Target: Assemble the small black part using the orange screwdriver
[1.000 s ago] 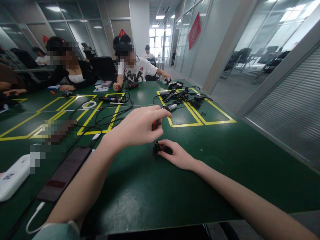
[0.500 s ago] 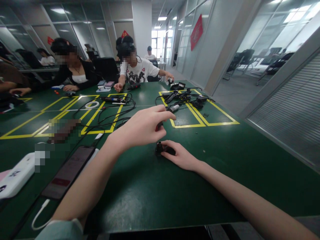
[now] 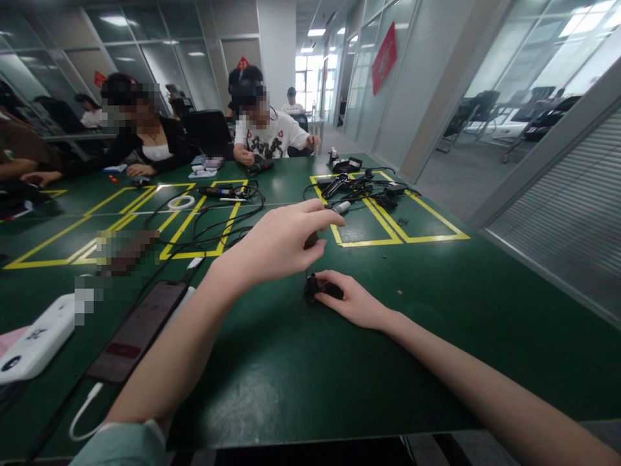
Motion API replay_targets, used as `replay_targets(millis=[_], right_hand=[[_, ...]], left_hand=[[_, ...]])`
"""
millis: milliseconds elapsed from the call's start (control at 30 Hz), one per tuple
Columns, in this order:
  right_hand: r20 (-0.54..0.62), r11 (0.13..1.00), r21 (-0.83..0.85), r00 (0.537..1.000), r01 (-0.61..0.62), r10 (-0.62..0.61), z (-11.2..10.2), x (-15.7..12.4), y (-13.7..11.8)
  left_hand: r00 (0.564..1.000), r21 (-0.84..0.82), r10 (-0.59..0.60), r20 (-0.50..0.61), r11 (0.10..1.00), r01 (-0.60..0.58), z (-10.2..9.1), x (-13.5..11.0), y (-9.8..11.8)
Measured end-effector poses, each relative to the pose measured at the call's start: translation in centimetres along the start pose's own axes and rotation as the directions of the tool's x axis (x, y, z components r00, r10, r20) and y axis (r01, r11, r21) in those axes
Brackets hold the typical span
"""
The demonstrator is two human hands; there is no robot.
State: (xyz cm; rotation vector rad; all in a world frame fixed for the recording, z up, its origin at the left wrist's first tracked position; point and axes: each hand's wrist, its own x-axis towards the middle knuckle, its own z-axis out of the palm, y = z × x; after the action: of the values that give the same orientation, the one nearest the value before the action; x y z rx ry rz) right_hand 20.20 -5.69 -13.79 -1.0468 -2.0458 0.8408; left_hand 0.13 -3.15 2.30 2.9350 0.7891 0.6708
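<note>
My left hand [image 3: 279,239] is closed around the dark handle of a screwdriver [image 3: 311,241], with the index finger stretched over the top. Most of the handle is hidden by the fingers, and a thin shaft points down from it. Directly below, my right hand [image 3: 356,301] pinches a small black part [image 3: 312,287] against the green table [image 3: 388,382]. A short upright post shows on that part. The shaft's tip comes close to the post; whether they touch I cannot tell.
A phone [image 3: 138,333] with a white cable and a white power strip [image 3: 41,340] lie to the left. Yellow tape rectangles [image 3: 371,244] hold black cables and tools [image 3: 339,186]. Several small screws [image 3: 402,221] lie at right. Co-workers sit opposite, including a person in a white T-shirt [image 3: 264,139].
The screwdriver handle shows dark where red showed before, while both my hands keep nearly the same place. Across the table, a co-worker's hand has lifted away from a small item.
</note>
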Motion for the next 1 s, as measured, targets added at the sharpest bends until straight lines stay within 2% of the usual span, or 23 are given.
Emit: replay_targets(millis=[1000], right_hand=[[0.001, 1.000, 0.008, 1.000, -0.009, 0.009, 0.10, 0.02, 0.03]], left_hand=[[1.000, 0.087, 0.001, -0.013, 0.996, 0.000, 0.07, 0.08, 0.15]])
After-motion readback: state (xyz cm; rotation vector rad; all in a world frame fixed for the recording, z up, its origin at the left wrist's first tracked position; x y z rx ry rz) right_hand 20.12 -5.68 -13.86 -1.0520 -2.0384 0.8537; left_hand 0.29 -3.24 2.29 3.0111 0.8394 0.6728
